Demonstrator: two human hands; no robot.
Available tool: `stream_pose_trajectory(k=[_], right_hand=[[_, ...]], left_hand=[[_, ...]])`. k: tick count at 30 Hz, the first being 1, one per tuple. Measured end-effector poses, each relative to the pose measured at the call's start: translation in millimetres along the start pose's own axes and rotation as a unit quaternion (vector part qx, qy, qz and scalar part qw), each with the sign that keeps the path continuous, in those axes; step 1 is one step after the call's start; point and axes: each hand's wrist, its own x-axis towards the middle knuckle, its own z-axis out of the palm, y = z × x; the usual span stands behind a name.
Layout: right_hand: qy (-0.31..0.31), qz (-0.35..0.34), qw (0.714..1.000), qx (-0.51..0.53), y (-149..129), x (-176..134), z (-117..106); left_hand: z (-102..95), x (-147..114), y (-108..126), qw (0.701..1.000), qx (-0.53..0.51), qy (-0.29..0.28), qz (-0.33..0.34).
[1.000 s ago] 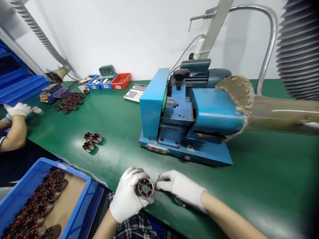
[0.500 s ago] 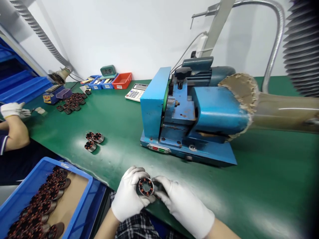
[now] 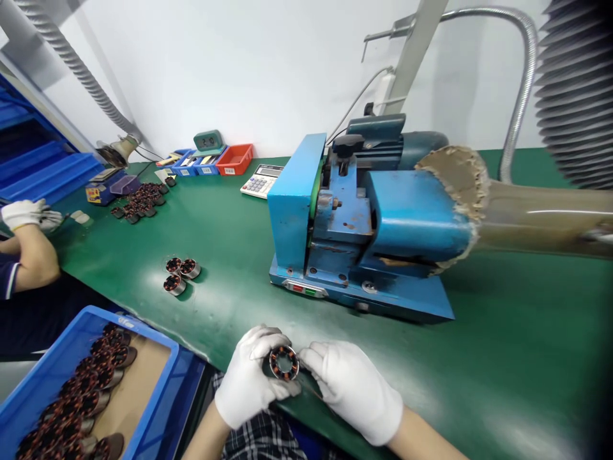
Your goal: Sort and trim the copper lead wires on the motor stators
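My left hand [image 3: 253, 378], in a white glove, grips a motor stator [image 3: 284, 363], a metal ring with copper windings inside. The ring's open face is turned up toward me, above the table's front edge. Just right of it is my right hand [image 3: 352, 388], also gloved, with thumb and fingers drawn together close to the ring's side. What those fingertips pinch, if anything, is hidden. Three more stators [image 3: 175, 285] stand grouped on the green table [image 3: 230, 255], farther left.
A blue belt grinder-like machine [image 3: 297, 211] stands ahead, with a duct [image 3: 541, 217] on its right. A blue crate [image 3: 175, 354] of stators is at lower left. A calculator [image 3: 258, 184], a red bin [image 3: 234, 160] and a stator pile [image 3: 143, 201] lie behind. A co-worker's gloved hand [image 3: 23, 214] is at far left.
My right hand's fingers have drawn closer together and turned slightly beside the stator. The left hand keeps its grip, the ring shifting a little right. The view has moved slightly.
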Motion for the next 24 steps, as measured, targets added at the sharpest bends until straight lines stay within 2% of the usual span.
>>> stream_pose_trajectory(k=[4, 6, 8, 9, 11, 13, 16, 19, 21, 24], right_hand=[[0.050, 0.054, 0.986, 0.149, -5.5, -4.0, -18.0], [0.060, 0.067, 0.975, 0.203, -9.3, -5.5, -30.9], [0.053, 0.079, 0.970, 0.226, -13.2, -6.9, -42.0], [0.045, 0.085, 0.968, 0.231, -15.0, -7.4, -46.3], [0.031, 0.092, 0.966, 0.239, -18.1, -8.6, -52.7], [0.028, 0.095, 0.962, 0.256, -20.2, -9.6, -57.0], [0.028, 0.111, 0.953, 0.282, -21.7, -10.7, -60.9], [0.034, 0.124, 0.955, 0.268, -23.0, -10.6, -60.9], [0.042, 0.137, 0.961, 0.238, -24.6, -9.8, -59.4], [0.043, 0.167, 0.961, 0.217, -26.8, -8.3, -59.9]], left_hand=[[0.8, -5.3, 11.2, 0.993, -0.096, 0.016, -0.067], [-7.1, -4.1, 20.6, 0.981, -0.174, -0.005, -0.084], [-19.1, 0.1, 29.9, 0.966, -0.249, -0.032, -0.059], [-25.2, 2.6, 34.1, 0.963, -0.264, -0.038, -0.025], [-34.4, 6.4, 41.5, 0.967, -0.247, -0.027, 0.053], [-38.3, 6.2, 47.0, 0.974, -0.207, 0.001, 0.088], [-37.6, -1.4, 50.7, 0.993, -0.055, 0.054, 0.093], [-34.8, -8.9, 50.6, 0.985, 0.102, 0.061, 0.126], [-32.2, -10.6, 52.1, 0.983, 0.102, 0.054, 0.142], [-27.2, -10.7, 57.4, 0.990, 0.052, 0.081, 0.106]])
